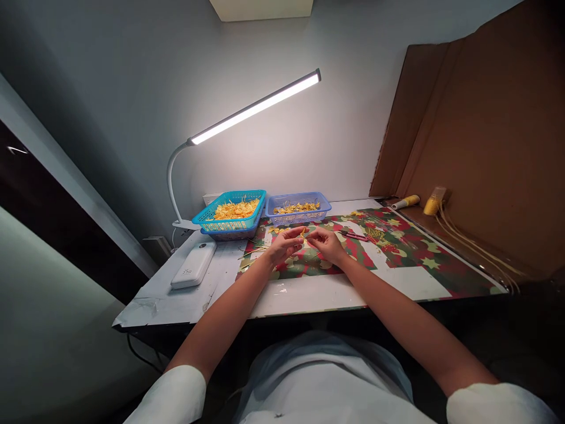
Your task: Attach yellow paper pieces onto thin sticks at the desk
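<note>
My left hand [285, 245] and my right hand [326, 243] meet over the patterned sheet, fingertips close together. A small yellow piece [303, 232], thin and petal-like, stands up from the left fingertips. The right thumb and fingers are pinched at its lower end; what exactly lies between them is too small to make out. More yellow pieces [277, 230] lie just beyond the left hand. Right of the right hand lies a pink and black slim tool [354, 235], perhaps a cutter or tweezers. Beside it are thin yellow-green stems [376, 237].
A turquoise basket [207, 222] with yellow pieces sits at the back left, beside a purple basket [298, 219] with darker ones. A white power bank [194, 266] and a lit lamp [258, 109] stand left. Cardboard [477, 118] walls the right, near a yellow-capped container [432, 203].
</note>
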### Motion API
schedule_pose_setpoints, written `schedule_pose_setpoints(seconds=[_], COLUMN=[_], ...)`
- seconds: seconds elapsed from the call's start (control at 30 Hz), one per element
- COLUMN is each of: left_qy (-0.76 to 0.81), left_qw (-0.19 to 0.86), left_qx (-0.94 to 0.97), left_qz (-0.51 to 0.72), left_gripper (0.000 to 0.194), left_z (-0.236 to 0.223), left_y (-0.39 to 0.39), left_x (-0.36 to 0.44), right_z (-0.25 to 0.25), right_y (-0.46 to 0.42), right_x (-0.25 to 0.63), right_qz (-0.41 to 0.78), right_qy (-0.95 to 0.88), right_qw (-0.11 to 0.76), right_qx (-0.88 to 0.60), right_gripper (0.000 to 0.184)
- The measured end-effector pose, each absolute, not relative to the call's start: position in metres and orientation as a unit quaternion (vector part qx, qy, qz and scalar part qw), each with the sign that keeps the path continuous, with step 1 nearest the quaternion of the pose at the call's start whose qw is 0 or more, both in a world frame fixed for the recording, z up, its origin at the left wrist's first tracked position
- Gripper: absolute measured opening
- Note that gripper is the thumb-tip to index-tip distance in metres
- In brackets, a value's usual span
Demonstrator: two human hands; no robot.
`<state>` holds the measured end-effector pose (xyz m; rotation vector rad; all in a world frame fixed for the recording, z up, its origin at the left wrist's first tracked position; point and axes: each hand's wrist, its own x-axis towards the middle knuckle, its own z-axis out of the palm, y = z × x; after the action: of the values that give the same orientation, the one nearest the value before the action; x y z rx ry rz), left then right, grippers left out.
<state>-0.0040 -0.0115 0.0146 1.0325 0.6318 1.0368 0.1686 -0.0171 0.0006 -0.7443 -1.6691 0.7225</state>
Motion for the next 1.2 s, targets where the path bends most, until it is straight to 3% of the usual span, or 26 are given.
schedule_pose_setpoints(seconds=[0.4, 0.8, 1.03, 1.2], left_qy=[0.261, 0.273, 0.367, 0.408], left_qw=[0.714, 0.714, 0.634, 0.593], left_qx=[0.463, 0.484, 0.551, 0.574], left_qz=[0.457, 0.426, 0.401, 0.390], left_gripper=[0.038, 0.051, 0.056, 0.056], left_z=[0.017, 0.009, -0.004, -0.003], left_y=[-0.016, -0.009, -0.001, -0.005], left_x=[-0.002, -0.003, -0.005, -0.001], right_z=[-0.005, -0.013, -0.029, -0.033], right_y=[-0.017, -0.012, 0.005, 0.007], right_x=[0.166, 0.166, 0.170, 0.171], right_qz=[0.403, 0.429, 0.289, 0.263], right_qy=[-0.670, -0.676, -0.741, -0.745], right_qw=[0.550, 0.520, 0.473, 0.442], right_qx=[-0.296, -0.297, -0.378, -0.426], right_gripper=[0.033, 0.030, 0.008, 0.009])
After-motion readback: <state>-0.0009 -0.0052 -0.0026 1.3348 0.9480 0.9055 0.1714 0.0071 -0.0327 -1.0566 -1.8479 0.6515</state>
